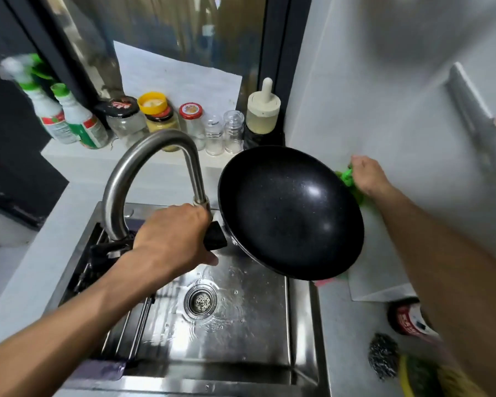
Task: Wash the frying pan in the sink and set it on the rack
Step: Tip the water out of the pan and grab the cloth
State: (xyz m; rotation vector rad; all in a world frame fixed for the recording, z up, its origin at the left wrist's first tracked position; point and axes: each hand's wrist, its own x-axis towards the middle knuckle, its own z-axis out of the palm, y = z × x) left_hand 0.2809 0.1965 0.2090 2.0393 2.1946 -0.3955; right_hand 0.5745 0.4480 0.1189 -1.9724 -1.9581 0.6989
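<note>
Black and speckled, the frying pan (291,210) is held tilted above the right side of the steel sink (241,339), its hollow facing the camera and its far edge reaching over the counter (352,325) on the right. In the head view, the left hand (173,234) is curled round the pan's dark handle (216,236), just below the spout of the curved steel faucet (143,173). The right hand (368,174) is behind the pan's right rim, fingers pinching a bright green cloth (348,177) against the white wall. Water lies over the sink floor around the drain strainer (200,302), and a slatted rack (126,328) sits along the sink's left side. Jars and bottles stand in a row on the ledge (69,156) behind the faucet. A steel scourer (382,355) lies on the counter at the lower right.
</note>
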